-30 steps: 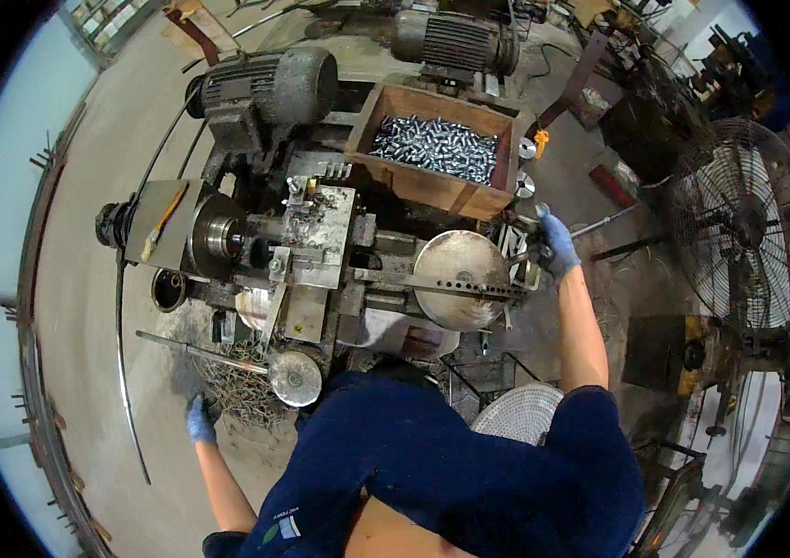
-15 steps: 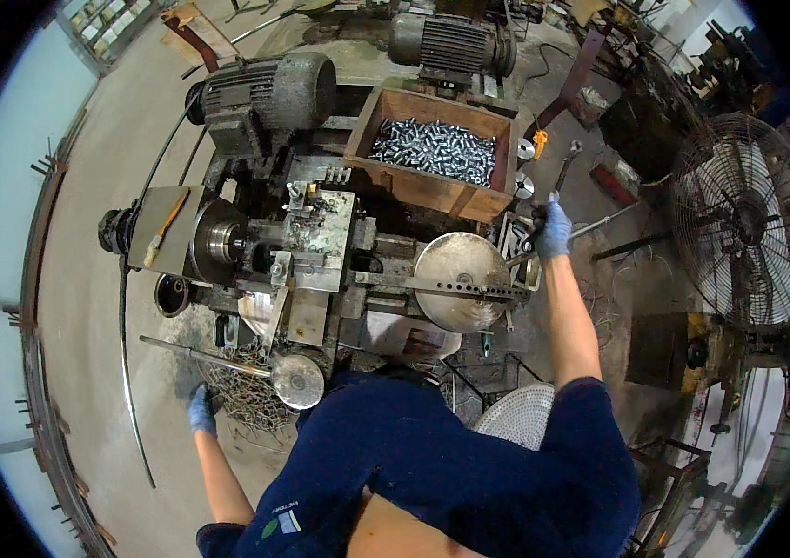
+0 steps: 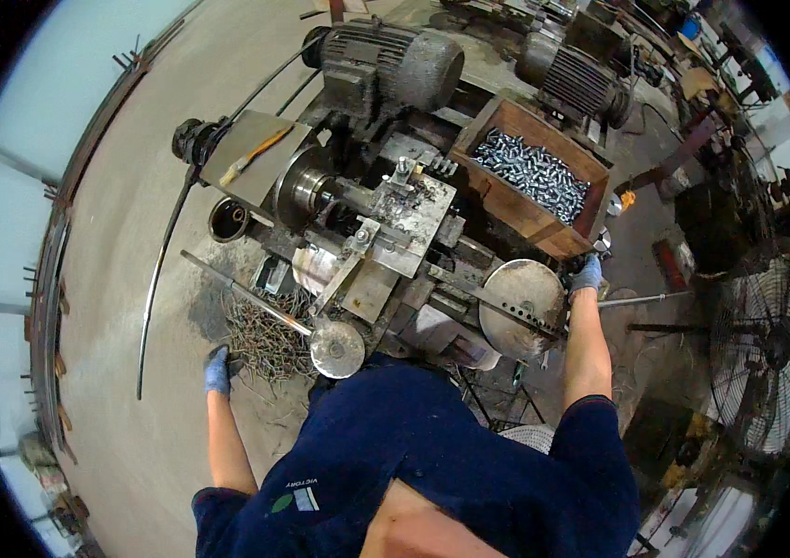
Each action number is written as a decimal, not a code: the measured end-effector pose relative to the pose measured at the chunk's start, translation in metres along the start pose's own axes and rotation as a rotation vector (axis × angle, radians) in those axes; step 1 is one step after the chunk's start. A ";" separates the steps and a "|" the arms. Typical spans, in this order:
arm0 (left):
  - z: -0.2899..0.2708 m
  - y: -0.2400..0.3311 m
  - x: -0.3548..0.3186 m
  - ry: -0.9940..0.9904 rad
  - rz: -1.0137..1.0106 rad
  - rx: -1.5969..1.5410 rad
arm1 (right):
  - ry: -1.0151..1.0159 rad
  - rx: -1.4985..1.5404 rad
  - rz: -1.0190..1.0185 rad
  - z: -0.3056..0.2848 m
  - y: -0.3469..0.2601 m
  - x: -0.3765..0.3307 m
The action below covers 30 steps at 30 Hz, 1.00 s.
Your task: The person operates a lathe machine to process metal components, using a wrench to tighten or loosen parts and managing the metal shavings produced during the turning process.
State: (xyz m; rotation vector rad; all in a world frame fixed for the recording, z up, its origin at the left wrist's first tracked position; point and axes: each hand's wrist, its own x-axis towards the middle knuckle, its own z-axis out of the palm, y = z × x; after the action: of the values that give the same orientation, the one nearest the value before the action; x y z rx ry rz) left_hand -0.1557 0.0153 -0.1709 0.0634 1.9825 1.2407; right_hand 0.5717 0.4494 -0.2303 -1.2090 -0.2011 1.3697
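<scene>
My right hand (image 3: 587, 275), in a blue glove with dark fingers, is beside the near right corner of a wooden box (image 3: 530, 212) full of small shiny metal pieces (image 3: 533, 175). Its fingertips are partly hidden, and whether they hold anything cannot be made out. A round metal plate (image 3: 523, 288) lies just left of this hand, crossed by a perforated bar (image 3: 518, 319). My left hand (image 3: 217, 370), gloved alike, hangs low with its fingers apart and nothing in it. It is next to a heap of thin metal scrap (image 3: 269, 337), left of a long-handled disc (image 3: 336, 350).
A greasy lathe-like machine (image 3: 414, 209) stands before me, with a chuck (image 3: 307, 191) and a large motor (image 3: 395, 67). A brush (image 3: 254, 156) lies on its flat cover. A rod (image 3: 148, 312) slants down at the left. At the right stands a caged fan (image 3: 763, 339).
The view has turned, so the machine sits farther right. My right hand held up a wrench earlier; now it is lower, by the box corner, and the wrench is no longer visible.
</scene>
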 end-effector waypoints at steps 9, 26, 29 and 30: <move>0.015 -0.014 0.034 0.012 -0.115 0.023 | 0.125 -0.443 0.002 -0.012 0.030 0.018; 0.030 0.008 0.030 -0.061 -0.005 -0.034 | 0.011 -2.020 -0.589 -0.013 -0.110 -0.083; 0.026 0.003 0.031 -0.108 -0.058 -0.099 | -0.061 -2.357 -0.291 -0.021 -0.145 -0.105; 0.042 0.010 0.031 -0.148 -0.056 -0.112 | -0.096 -2.423 -0.183 -0.035 -0.154 -0.102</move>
State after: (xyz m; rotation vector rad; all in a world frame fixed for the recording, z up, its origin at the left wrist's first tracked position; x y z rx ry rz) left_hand -0.1535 0.0648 -0.1906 0.0427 1.7735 1.2714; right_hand 0.6648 0.3866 -0.0800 -2.6900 -2.4005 0.3777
